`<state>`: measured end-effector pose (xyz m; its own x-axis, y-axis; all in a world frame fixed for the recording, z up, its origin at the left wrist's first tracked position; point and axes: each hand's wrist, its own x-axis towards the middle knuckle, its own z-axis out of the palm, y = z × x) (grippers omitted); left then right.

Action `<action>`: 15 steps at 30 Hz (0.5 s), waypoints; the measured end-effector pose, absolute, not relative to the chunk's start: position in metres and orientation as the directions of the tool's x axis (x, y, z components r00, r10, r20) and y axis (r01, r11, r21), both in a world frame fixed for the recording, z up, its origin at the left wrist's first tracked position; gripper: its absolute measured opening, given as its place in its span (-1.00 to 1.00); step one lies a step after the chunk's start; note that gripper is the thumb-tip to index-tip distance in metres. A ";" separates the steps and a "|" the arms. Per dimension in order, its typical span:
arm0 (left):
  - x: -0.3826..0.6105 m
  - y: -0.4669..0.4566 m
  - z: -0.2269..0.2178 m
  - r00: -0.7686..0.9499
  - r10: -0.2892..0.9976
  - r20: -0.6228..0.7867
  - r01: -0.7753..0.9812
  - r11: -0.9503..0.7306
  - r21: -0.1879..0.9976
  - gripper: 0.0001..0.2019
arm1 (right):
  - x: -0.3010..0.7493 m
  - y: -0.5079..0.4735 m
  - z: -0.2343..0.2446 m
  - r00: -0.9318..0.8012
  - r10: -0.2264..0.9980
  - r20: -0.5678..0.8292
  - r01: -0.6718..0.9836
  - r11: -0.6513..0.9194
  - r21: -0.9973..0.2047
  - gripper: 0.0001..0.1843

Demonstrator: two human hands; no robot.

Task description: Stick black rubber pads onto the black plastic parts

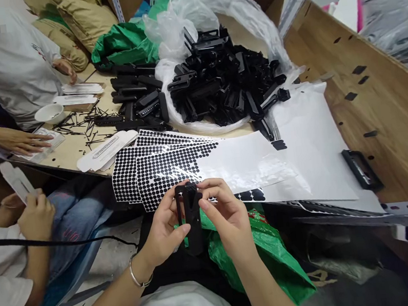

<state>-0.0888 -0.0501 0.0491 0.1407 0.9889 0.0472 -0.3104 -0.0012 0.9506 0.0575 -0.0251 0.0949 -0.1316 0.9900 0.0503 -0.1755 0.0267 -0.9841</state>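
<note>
Head view shows a black plastic part [192,218] held upright over the lap, below the worktop [386,103] edge. Left hand [164,226] has its fingers closed around the part's left side; right hand [225,214] pinches its top. Just beyond lie sheets of black dot stickers [154,168] (partly peeled) and a bag of black parts [221,82].

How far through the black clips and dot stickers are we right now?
Done: part of the top dot sticker sheet is already bare white, and a row of black parts lies sorted on the table. In hand: left hand and right hand both grip one black clip. Left: a big heap of clips in the clear bag, and many dots remain.
</note>
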 end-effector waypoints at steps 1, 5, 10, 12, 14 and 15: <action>-0.090 -0.050 0.051 0.150 0.988 0.044 -0.300 0.003 0.954 -0.35 | 0.058 -0.026 0.095 -0.129 0.990 0.055 -0.165 0.033 -0.986 -0.91; -0.093 -0.051 0.057 0.170 0.984 0.046 -0.249 -0.002 0.968 -0.36 | 0.059 -0.031 0.099 -0.120 0.991 0.065 -0.138 0.048 -0.989 -0.92; -0.094 -0.052 0.059 0.175 0.983 0.064 -0.224 -0.023 0.974 -0.38 | 0.059 -0.033 0.101 -0.103 0.989 0.106 -0.127 0.092 -0.988 -0.93; -0.093 -0.053 0.059 0.181 0.982 0.052 -0.221 -0.011 0.975 -0.37 | 0.059 -0.033 0.100 -0.101 0.989 0.110 -0.118 0.098 -0.988 -0.93; -0.093 -0.054 0.057 0.180 0.982 0.050 -0.223 -0.009 0.975 -0.37 | 0.058 -0.033 0.099 -0.097 0.989 0.108 -0.111 0.097 -0.989 -0.93; -0.093 -0.054 0.057 0.178 0.982 0.056 -0.224 -0.015 0.974 -0.37 | 0.058 -0.033 0.098 -0.094 0.990 0.105 -0.109 0.094 -0.990 -0.93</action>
